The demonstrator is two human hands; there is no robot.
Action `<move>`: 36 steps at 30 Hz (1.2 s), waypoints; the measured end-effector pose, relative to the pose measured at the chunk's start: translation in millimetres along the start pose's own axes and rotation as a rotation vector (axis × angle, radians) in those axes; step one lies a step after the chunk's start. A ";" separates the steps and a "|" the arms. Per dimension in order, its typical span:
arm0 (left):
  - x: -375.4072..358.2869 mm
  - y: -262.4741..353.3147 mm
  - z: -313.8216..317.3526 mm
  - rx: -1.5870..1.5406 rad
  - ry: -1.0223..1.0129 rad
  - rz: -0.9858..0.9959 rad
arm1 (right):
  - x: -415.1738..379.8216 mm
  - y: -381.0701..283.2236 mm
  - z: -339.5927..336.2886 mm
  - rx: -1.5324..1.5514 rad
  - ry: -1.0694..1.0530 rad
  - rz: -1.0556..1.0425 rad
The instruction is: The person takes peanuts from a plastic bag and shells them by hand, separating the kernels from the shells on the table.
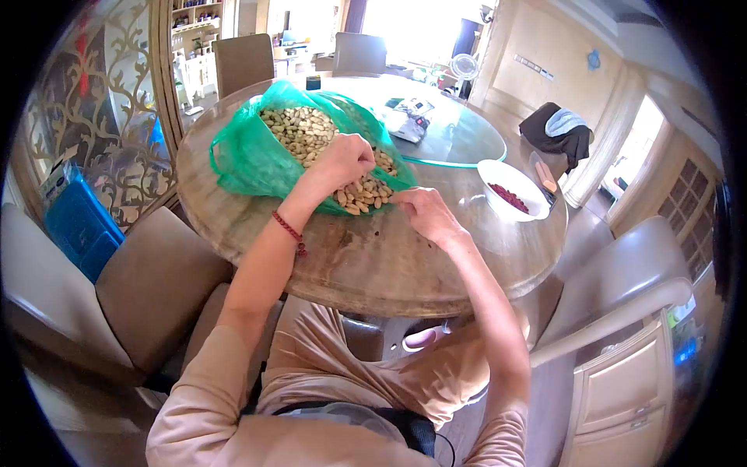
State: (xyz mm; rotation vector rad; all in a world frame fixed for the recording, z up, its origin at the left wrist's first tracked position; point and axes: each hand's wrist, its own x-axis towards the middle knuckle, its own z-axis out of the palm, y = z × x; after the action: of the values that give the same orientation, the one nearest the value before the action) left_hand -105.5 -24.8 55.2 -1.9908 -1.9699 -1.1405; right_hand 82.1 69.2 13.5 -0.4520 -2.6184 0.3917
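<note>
A green plastic bag (253,159) lies wide open on the round table, full of unshelled peanuts (299,128). Over the peanuts is my left hand (342,163), its fingers curled closed; whatever is in them is hidden. A red bead bracelet (288,227) circles that wrist. My right hand (430,216) is at the bag's front right edge, thumb and fingers pinched together on the green plastic. Beside it, more peanuts (362,194) lie at the mouth of the bag. To the right stands a white bowl (506,173) holding small red kernels (510,198).
The stone-look table (373,268) has a glass turntable (467,148) with a plastic packet (408,124) on it. A small dark jar (313,82) stands behind the bag. Beige chairs (622,280) surround the table, and a blue bag (82,222) rests on the left one.
</note>
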 end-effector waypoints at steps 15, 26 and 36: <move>-28.3 21.4 -9.6 0.547 -0.188 -0.012 | 26.3 48.3 22.2 -0.028 0.368 0.150; 5.1 -18.5 51.8 0.475 -0.178 0.170 | 24.5 52.5 21.0 0.080 0.272 0.216; 12.2 6.9 74.6 0.115 -0.189 0.326 | 16.6 52.2 12.9 -0.016 0.295 0.164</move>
State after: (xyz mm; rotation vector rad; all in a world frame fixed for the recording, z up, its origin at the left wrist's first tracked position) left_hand -69.6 26.4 12.1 -2.3176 -1.6548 -0.7734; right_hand 74.8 120.3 -9.2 -0.6780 -2.3080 0.3290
